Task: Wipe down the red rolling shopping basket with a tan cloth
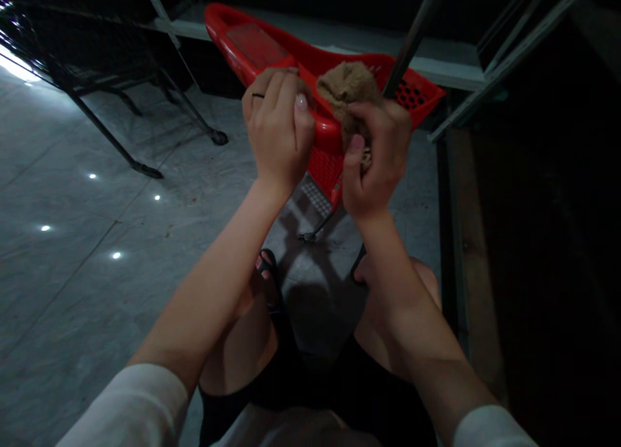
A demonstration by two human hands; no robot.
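Observation:
My left hand (276,130) is closed, its fingers curled over the near rim of a red plastic basket (272,49) and onto the edge of a tan fuzzy cloth (347,85). A dark ring sits on one finger. My right hand (376,159) grips the lower part of the same cloth, thumb pressed against it. The cloth bunches up between both hands, above the basket's rim. My knees and sandalled feet show below on the floor.
The red basket stands on a wheeled frame over a grey tiled floor (72,253). A metal pole (412,39) rises right behind the cloth. A dark metal rack (97,65) stands at the left, white shelving (436,62) at the back, dark shelves at the right.

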